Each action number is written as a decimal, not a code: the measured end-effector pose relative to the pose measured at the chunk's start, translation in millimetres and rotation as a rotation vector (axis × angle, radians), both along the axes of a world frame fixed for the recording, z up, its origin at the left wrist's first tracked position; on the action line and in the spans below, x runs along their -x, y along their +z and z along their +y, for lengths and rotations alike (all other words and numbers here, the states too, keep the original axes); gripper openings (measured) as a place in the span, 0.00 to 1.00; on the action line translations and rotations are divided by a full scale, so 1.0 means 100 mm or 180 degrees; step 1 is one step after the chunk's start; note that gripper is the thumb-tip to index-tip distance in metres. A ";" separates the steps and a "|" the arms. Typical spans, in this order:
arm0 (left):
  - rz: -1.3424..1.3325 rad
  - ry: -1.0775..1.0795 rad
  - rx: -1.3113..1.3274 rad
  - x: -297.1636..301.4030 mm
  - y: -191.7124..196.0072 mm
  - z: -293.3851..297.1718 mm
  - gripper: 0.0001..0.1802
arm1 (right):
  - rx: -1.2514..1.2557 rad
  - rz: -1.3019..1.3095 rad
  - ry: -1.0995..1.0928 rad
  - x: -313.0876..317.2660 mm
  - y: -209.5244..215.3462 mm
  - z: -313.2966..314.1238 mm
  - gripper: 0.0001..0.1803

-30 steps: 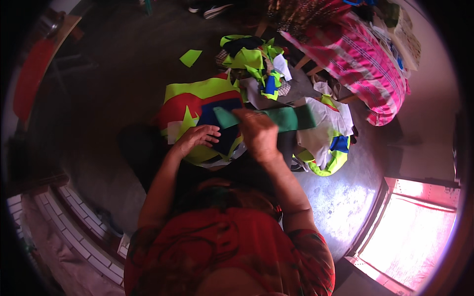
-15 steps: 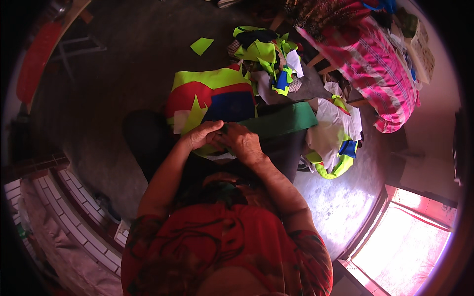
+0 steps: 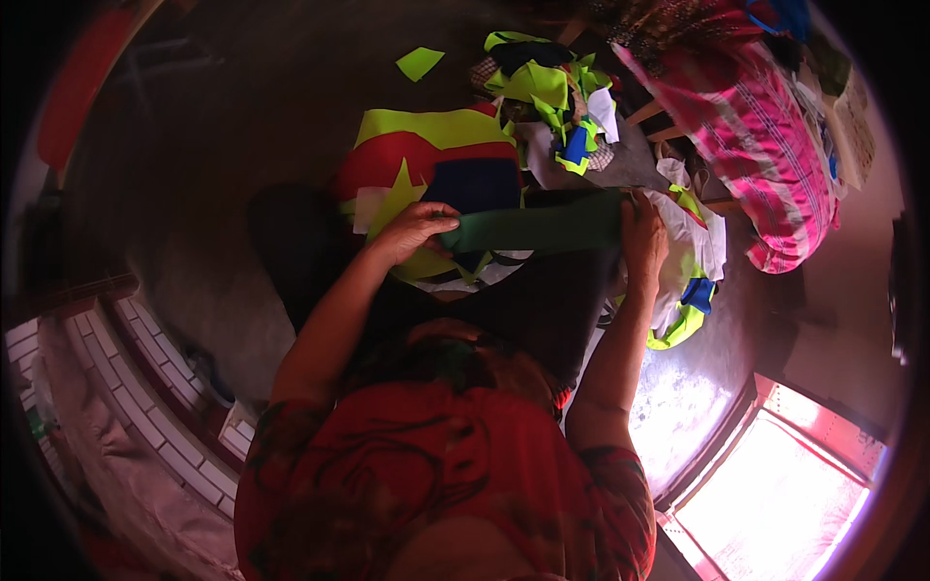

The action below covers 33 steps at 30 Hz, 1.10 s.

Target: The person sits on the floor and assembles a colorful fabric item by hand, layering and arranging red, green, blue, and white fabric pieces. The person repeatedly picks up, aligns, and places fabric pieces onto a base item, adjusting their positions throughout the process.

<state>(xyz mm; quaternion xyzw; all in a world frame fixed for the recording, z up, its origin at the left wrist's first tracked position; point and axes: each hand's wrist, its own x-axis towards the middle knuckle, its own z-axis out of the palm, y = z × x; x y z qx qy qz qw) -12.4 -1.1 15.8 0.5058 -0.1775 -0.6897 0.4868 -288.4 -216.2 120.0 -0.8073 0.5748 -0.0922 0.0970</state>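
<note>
A dark green fabric strip (image 3: 539,229) is stretched sideways between my two hands, above my lap. My left hand (image 3: 418,230) pinches its left end between thumb and fingers. At the other end my right hand (image 3: 642,237) grips the strip, the fingertips partly hidden behind it. Just beyond the strip lies a flat pile of cut cloth: a yellow-green piece (image 3: 436,126), a red piece (image 3: 387,160) and a dark blue piece (image 3: 475,184). A pointed yellow-green scrap (image 3: 399,198) rests on the pile near my left hand.
A heap of mixed scraps (image 3: 542,89) lies on the floor ahead. White and yellow-green cloth (image 3: 683,242) sits beside my right hand. Pink checked cloth (image 3: 727,136) drapes over furniture at the right. One loose yellow-green scrap (image 3: 419,64) lies on the dark floor.
My right hand has moved right, from beside my left hand to the strip's far end. The strip is now held taut between both hands. The view has shifted slightly.
</note>
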 end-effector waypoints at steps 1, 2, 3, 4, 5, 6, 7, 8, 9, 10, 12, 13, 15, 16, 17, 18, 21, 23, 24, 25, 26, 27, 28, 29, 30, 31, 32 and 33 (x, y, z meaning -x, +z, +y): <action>0.0008 -0.0005 0.0007 0.00 0.00 0.00 0.15 | -0.0005 -0.0011 -0.0002 0.02 -0.03 0.00 0.21; 0.0015 -0.0012 0.0015 0.00 0.01 0.01 0.15 | -0.0010 -0.0023 -0.0007 0.04 -0.08 0.00 0.21; 0.0025 -0.0020 -0.0003 -0.01 0.00 0.01 0.15 | -0.0008 -0.0031 -0.0025 0.06 -0.12 -0.01 0.21; 0.0035 -0.0031 -0.0020 -0.02 -0.01 0.01 0.14 | -0.0083 -0.0081 -0.0057 0.08 -0.15 -0.04 0.21; 0.0045 -0.0043 -0.0038 -0.02 -0.02 0.01 0.14 | -0.0157 -0.0130 -0.0091 0.09 -0.19 -0.09 0.21; 0.0066 -0.0014 -0.0032 -0.02 -0.02 0.01 0.14 | -0.0235 -0.0180 -0.0137 0.12 -0.24 -0.13 0.21; 0.0096 0.0014 -0.0013 -0.02 -0.01 0.00 0.15 | -0.0234 -0.0293 -0.0149 0.18 -0.29 -0.19 0.21; 0.0126 0.0040 0.0006 -0.01 0.00 -0.01 0.15 | -0.0232 -0.0404 -0.0163 0.25 -0.35 -0.25 0.21; 0.0120 0.0047 0.0028 -0.01 0.00 -0.02 0.15 | -0.0221 -0.0523 -0.0173 0.28 -0.36 -0.27 0.21; 0.0114 0.0051 0.0049 -0.01 0.00 -0.02 0.15 | -0.0263 -0.0696 -0.0100 0.31 -0.37 -0.28 0.21; 0.0066 0.0058 0.0083 -0.01 0.00 -0.02 0.16 | -0.0347 -0.1028 0.0041 0.36 -0.35 -0.30 0.21; 0.0011 0.0075 0.0092 -0.02 -0.01 -0.02 0.16 | -0.0476 -0.1114 -0.0029 0.28 -0.25 -0.25 0.21; -0.0169 0.0014 0.0072 -0.01 0.00 -0.02 0.17 | -0.0721 -0.1284 -0.0180 0.10 -0.01 -0.11 0.21; -0.0307 -0.0062 0.0035 -0.02 0.02 -0.02 0.18 | -0.1086 -0.1877 0.0014 0.02 0.08 -0.02 0.22; -0.0447 -0.0135 -0.0002 -0.02 0.03 -0.02 0.18 | -0.1452 -0.2469 0.0218 -0.05 0.17 0.09 0.23; -0.0699 -0.0141 0.0208 0.00 0.03 -0.03 0.19 | -0.1804 -0.3065 0.0426 -0.12 0.26 0.20 0.24; -0.1412 -0.0022 0.0716 0.07 0.07 -0.02 0.26 | -0.2926 -0.3631 0.1147 -0.43 0.40 0.47 0.26; -0.1510 0.0261 0.1162 0.12 0.20 -0.03 0.28 | -0.3750 -0.3413 0.1507 -0.62 0.45 0.57 0.27; -0.1560 0.0412 0.1382 0.13 0.29 -0.02 0.28 | -0.4115 -0.3462 0.1622 -0.72 0.44 0.62 0.26; -0.1590 0.0441 0.1644 0.13 0.45 -0.02 0.30 | -0.4197 -0.3544 0.1605 -0.81 0.44 0.67 0.26; -0.1557 0.0363 0.1702 0.12 0.56 -0.03 0.30 | -0.4280 -0.3625 0.1588 -0.89 0.43 0.72 0.26; -0.1535 0.0295 0.1763 0.10 0.68 -0.03 0.31 | -0.4253 -0.3679 0.1605 -0.97 0.42 0.74 0.25; -0.1511 0.0223 0.1823 0.10 0.77 -0.04 0.31 | -0.4225 -0.3735 0.1619 -1.03 0.39 0.76 0.24; -0.1336 0.0373 0.1794 0.12 0.84 -0.03 0.23 | -0.4196 -0.3794 0.1629 -1.09 0.35 0.77 0.23; -0.1336 0.0427 0.1683 0.11 0.85 -0.02 0.20 | -0.4192 -0.3925 0.1514 -1.13 0.33 0.78 0.23; -0.1335 0.0477 0.1573 0.10 0.85 -0.01 0.16 | -0.4186 -0.4059 0.1394 -1.16 0.30 0.78 0.23; -0.1332 0.0524 0.1463 0.10 0.86 -0.01 0.13 | -0.4176 -0.4193 0.1269 -1.18 0.27 0.79 0.22; -0.1235 0.0810 0.1420 0.14 0.94 -0.01 0.06 | -0.4003 -0.4202 0.1323 -1.19 0.23 0.81 0.20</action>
